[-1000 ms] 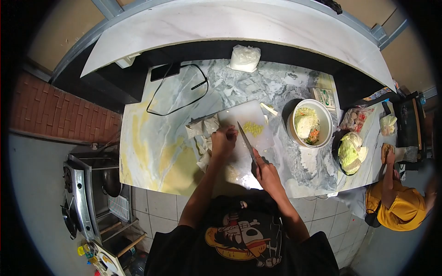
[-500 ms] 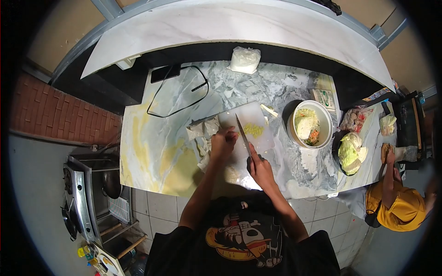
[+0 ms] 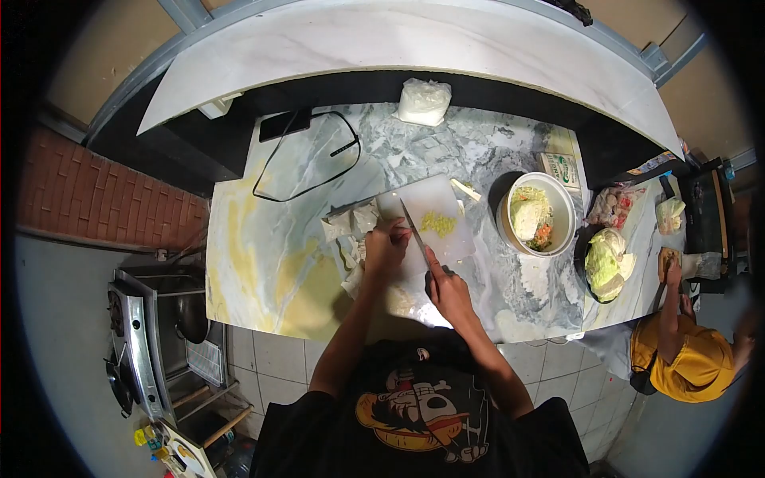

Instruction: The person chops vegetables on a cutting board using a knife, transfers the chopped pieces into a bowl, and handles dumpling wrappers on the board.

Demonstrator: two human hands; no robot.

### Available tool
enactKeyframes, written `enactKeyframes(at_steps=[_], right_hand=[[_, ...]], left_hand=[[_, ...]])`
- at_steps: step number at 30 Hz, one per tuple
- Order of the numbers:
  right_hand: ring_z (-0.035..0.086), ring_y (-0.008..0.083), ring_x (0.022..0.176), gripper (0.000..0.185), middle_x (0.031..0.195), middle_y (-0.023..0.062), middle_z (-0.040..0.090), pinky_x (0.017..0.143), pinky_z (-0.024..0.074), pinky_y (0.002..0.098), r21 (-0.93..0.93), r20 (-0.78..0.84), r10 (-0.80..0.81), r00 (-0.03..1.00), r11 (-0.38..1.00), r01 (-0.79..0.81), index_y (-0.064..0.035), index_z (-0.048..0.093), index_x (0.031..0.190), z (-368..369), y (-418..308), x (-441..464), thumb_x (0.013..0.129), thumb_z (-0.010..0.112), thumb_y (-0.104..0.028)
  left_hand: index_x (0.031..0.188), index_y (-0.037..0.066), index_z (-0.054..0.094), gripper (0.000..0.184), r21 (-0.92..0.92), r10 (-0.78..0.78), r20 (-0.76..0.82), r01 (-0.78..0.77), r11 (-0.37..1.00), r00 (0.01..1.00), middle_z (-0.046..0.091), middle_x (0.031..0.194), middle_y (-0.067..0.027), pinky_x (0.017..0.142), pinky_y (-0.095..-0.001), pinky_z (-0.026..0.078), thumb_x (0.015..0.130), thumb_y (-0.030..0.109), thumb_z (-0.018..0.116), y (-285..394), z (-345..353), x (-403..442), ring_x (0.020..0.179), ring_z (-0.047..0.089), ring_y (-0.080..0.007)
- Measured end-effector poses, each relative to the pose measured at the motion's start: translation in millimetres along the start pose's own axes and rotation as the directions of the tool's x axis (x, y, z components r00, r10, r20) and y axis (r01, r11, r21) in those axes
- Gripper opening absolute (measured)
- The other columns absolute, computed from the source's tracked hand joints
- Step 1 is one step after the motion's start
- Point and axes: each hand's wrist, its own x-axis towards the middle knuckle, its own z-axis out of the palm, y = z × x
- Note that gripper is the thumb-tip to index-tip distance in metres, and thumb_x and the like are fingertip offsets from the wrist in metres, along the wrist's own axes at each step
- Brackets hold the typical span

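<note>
My right hand (image 3: 450, 293) grips the handle of a long kitchen knife (image 3: 413, 227), its blade slanting up and left over a white cutting board (image 3: 426, 191). Close to the blade's left side, my left hand (image 3: 387, 247) has its fingers drawn together on the board; whatever they pinch is hidden. Chopped pale green pieces (image 3: 438, 224) lie on the board to the right of the blade. Crumpled whitish wrapping (image 3: 351, 221) rests against the board's left side, partly behind my left hand. A pale stick-like piece (image 3: 465, 190) sits by the board's upper right edge.
A white pot (image 3: 567, 211) of shredded vegetables stands right of the board, with a cabbage (image 3: 610, 263) in a dark bowl beyond. At the back are a bag of white powder (image 3: 424, 102) and a phone (image 3: 285, 124) near a black strap. Another person (image 3: 685, 350) works far right.
The knife has shifted slightly left, its blade now closer to my left fingers. My right hand has moved a little left with it. My left hand stays nearly in place.
</note>
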Motion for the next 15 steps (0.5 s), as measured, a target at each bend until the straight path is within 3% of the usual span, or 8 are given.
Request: enactKeyframes(at_steps=[6,15], right_hand=[[0.060,0.0415,0.061,0.067,0.071,0.0242,0.061,0.061,0.0493,0.0475,0.074,-0.059,0.016,0.998,0.997,-0.011,-0.0104,0.034,0.149,1.4,1.8,-3.9,0.085,0.053,-0.001],[0.060,0.0411,0.062,0.070,0.072,0.0241,0.061,0.063,0.0494,0.0477,0.019,0.008,0.029,1.000,0.999,-0.029,-0.0112,0.034,0.149,0.2,0.1,-2.6,0.083,0.054,0.001]], left_hand=[[0.107,0.001,0.068,0.031,-0.011,-0.015,-0.020,0.015,1.000,1.000,0.073,0.081,-0.0144,0.068,-0.0312,0.057,0.076,0.002,0.075,-3.2,1.9,0.7,0.073,0.073,-0.0229],[0.106,0.000,0.068,0.030,-0.022,-0.002,-0.017,0.002,1.000,1.000,0.073,0.081,-0.0142,0.069,-0.0314,0.057,0.077,0.000,0.072,-2.0,2.7,0.5,0.074,0.073,-0.0225]])
